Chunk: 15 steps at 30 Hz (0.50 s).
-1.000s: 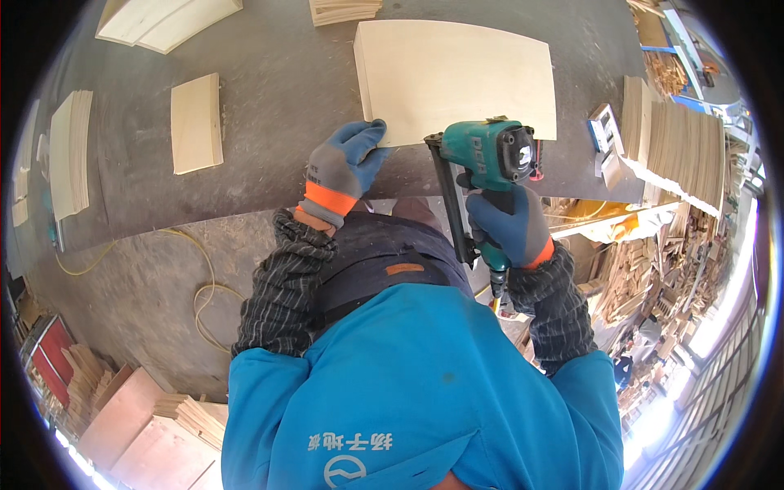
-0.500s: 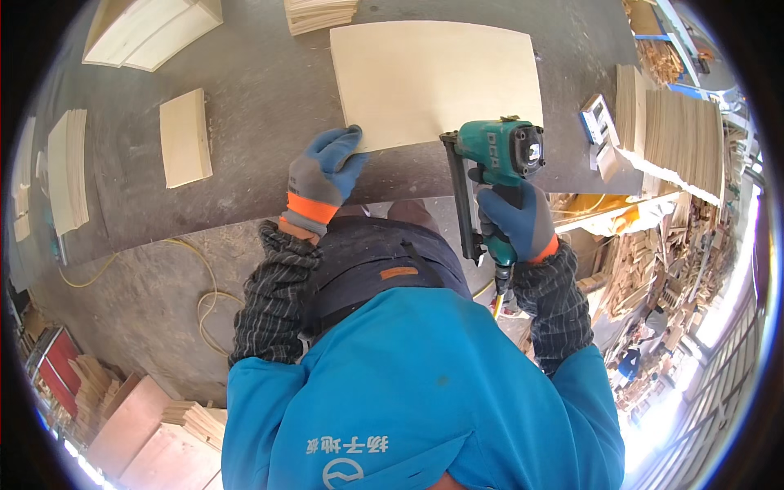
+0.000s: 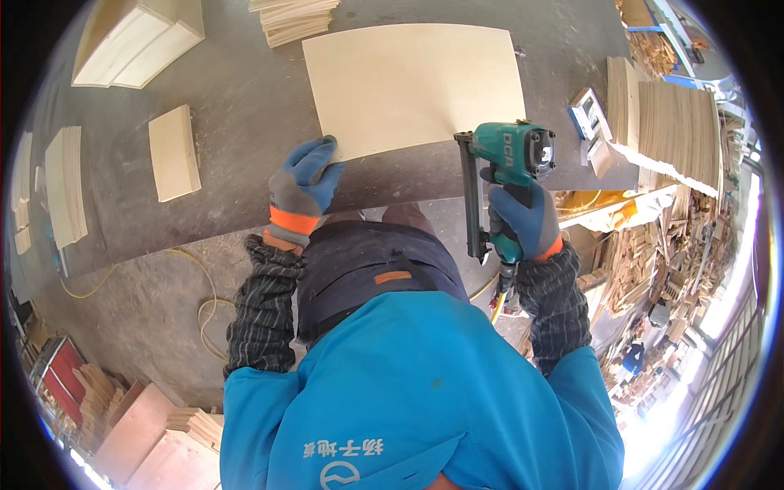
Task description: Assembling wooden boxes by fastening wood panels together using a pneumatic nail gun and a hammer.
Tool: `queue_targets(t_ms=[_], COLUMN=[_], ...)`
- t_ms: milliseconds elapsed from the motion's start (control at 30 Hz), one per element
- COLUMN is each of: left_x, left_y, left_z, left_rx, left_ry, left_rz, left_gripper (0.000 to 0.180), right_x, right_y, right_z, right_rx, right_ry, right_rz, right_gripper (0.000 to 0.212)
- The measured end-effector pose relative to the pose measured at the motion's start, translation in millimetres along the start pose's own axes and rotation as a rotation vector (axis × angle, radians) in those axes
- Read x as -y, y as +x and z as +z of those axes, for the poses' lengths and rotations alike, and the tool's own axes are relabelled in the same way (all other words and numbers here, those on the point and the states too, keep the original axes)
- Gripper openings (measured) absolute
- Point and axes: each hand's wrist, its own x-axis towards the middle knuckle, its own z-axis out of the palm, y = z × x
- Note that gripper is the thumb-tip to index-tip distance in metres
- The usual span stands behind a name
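A pale rectangular plywood panel (image 3: pixel 416 86) lies on the dark worktable (image 3: pixel 245 147) in front of me. My left hand (image 3: pixel 304 181), in a grey-and-blue work glove with an orange cuff band, grips the panel's near left corner with bent fingers. In my right hand (image 3: pixel 527 216), gloved alike, is a green and black pneumatic stapler (image 3: pixel 505 155). My fingers wrap round its handle. Its nose points left near the panel's near right corner, and its long black magazine runs down toward me. Whether the nose touches the panel I cannot tell.
A small board stack (image 3: pixel 174 153) and a taller one (image 3: pixel 65 188) are at the left, below a pale wooden box (image 3: pixel 143 45). More thin boards (image 3: pixel 294 18) lie at the back. At right stand a small carton (image 3: pixel 590 114) and stacked panels (image 3: pixel 678 122). A yellow hose (image 3: pixel 214 302) crosses the floor.
The whole view has shifted, so the table's things appear farther left. The stapler has moved slightly right relative to the panel. My left hand stays at the panel's corner.
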Motion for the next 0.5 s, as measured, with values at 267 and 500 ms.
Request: queue_targets(t_ms=[267, 500], left_x=[6.7, 12.7], left_y=[-1.1, -4.5], left_z=[3.3, 5.8], left_rx=[-0.005, -0.035], left_ry=[0.031, 0.011], left_rz=[0.087, 0.034], left_gripper=[0.033, 0.037], right_x=[3.0, 1.8], right_y=[-0.9, -4.0], right_z=[-12.9, -40.0], right_rx=[-0.033, -0.037], right_ry=[-0.054, 0.011], right_rz=[0.004, -0.053], right_gripper=[0.042, 0.042])
